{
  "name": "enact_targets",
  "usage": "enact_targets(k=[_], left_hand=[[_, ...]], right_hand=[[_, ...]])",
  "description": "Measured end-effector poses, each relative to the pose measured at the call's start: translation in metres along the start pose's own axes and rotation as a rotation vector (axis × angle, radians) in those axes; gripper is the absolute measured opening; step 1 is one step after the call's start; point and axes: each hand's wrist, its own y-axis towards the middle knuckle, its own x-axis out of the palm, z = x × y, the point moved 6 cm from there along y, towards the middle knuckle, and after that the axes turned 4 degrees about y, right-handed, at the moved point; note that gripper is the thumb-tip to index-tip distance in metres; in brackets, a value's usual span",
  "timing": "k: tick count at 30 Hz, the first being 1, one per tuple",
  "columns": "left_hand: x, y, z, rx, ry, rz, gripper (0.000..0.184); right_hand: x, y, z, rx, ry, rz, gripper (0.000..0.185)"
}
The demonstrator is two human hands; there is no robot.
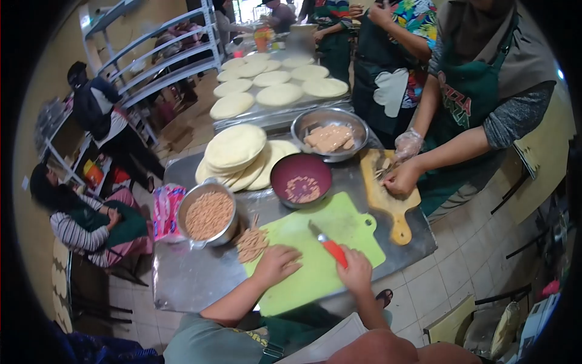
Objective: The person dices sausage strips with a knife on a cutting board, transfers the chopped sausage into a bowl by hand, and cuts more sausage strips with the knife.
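Observation:
My right hand (354, 268) is closed around the red handle of a knife (332, 247), whose blade points away from me over the green cutting board (306, 285). My left hand (279, 266) lies on the left part of the board with its fingers stretched out, holding nothing. Just beyond its fingers, a pile of pinkish-brown sausage strips (251, 244) rests at the board's left edge. A purple bowl (290, 170) with some small chopped pieces in it stands behind the board. To the left, a metal pot (182, 227) is filled with similar chopped pieces.
Behind the bowls are stacked round dough bases (236, 145) and a steel bowl (299, 136) of sausages. At right, a co-worker's hands (403, 176) work over a wooden board (397, 209). A pink package (167, 209) lies beside the pot. More dough bases (279, 94) cover a table beyond.

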Motion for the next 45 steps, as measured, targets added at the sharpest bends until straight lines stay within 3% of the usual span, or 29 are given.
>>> enact_targets(k=[6, 15, 24, 35, 40, 41, 42, 45], left_hand=[[0.004, 0.002, -0.001, -0.057, 0.036, -0.093, 0.027], [0.001, 0.003, 0.001, -0.126, 0.044, -0.053, 0.027], [0.004, 0.006, 0.007, -0.019, 0.116, -0.009, 0.022], [0.037, 0.024, 0.014, -0.139, 0.132, 0.087, 0.019], [0.043, 0.028, 0.025, -0.19, 0.101, 0.051, 0.029], [0.04, 0.027, 0.026, -0.162, 0.109, 0.088, 0.047], [0.04, 0.026, 0.025, -0.17, 0.102, 0.078, 0.047], [0.028, 0.023, 0.03, -0.189, 0.043, 0.04, 0.071]], right_hand=[[-0.007, 0.005, 0.0, 0.027, 0.07, -0.05, 0.035], [0.001, 0.007, 0.003, -0.01, 0.12, -0.144, 0.035], [0.005, 0.004, 0.011, 0.019, 0.152, -0.048, 0.033], [0.003, 0.003, 0.009, -0.024, 0.134, -0.004, 0.033], [0.001, 0.002, 0.012, 0.029, 0.094, 0.0, 0.035], [0.002, 0.002, 0.013, -0.006, 0.107, 0.041, 0.035], [0.003, 0.002, 0.014, -0.038, 0.119, 0.081, 0.036], [0.003, 0.002, 0.014, -0.017, 0.113, 0.083, 0.035]])
